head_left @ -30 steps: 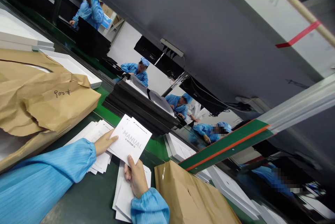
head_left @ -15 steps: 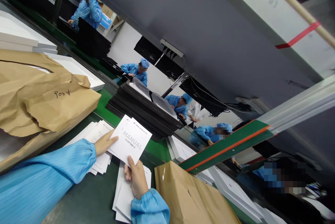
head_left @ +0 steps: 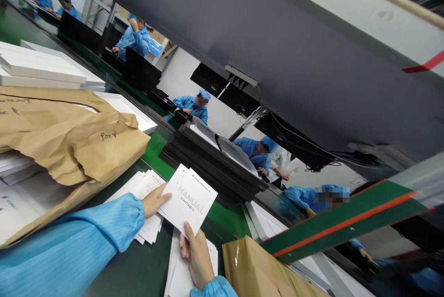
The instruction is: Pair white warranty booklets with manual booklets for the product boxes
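Note:
Two or more white manuals (head_left: pixel 192 197), slightly fanned, are held up between my hands; the front one reads "MANUAL". My left hand (head_left: pixel 155 201) grips their left edge with thumb on top. At the lower edge, my right hand (head_left: pixel 198 251) pinches the manuals, thumb on the front cover. Beneath my left hand lies a loose pile of white booklets (head_left: pixel 149 232) on the dark green surface. Another stack of white booklets (head_left: pixel 178 271) sits under my right hand, partly hidden by it.
A torn brown paper bag (head_left: pixel 104 149) with white printed papers inside lies at left, another brown paper package (head_left: pixel 256 264) at lower right. White boxes (head_left: pixel 41 63) and a black stack (head_left: pixel 208 163) stand beyond. A green beam (head_left: pixel 340 218) slants across the right. Co-workers in blue sit across the line.
The view has shifted, so the whole scene sits further right and lower. Both hands keep their hold on the manuals, with little change between them.

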A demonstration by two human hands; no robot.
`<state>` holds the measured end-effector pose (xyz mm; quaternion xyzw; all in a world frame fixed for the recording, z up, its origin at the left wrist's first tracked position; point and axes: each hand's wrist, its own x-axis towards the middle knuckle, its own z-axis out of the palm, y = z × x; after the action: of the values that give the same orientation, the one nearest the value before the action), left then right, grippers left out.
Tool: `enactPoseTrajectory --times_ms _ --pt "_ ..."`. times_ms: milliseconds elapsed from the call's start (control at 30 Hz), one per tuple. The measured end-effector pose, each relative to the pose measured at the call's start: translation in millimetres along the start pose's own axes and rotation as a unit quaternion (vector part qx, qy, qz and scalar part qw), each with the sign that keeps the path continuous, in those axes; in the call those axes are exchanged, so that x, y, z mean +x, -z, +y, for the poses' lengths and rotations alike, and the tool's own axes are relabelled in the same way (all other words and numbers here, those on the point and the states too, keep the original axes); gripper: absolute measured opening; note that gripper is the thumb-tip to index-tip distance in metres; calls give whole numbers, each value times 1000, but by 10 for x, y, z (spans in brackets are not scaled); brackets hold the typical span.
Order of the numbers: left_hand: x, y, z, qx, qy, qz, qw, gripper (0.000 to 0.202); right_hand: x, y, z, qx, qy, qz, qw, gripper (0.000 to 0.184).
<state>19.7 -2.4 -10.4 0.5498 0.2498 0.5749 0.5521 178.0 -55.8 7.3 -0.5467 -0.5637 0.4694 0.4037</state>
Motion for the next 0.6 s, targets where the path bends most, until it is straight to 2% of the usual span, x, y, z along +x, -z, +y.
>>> enactPoseTrajectory --times_ms 433,600 --pt "29 -8 -34 -8 -8 7 1000 50 24 21 30 -7 -18 -7 1000 41" --pt "34 -14 -48 -3 -13 28 1000 48 -19 -27 -40 31 -5 29 999 34"
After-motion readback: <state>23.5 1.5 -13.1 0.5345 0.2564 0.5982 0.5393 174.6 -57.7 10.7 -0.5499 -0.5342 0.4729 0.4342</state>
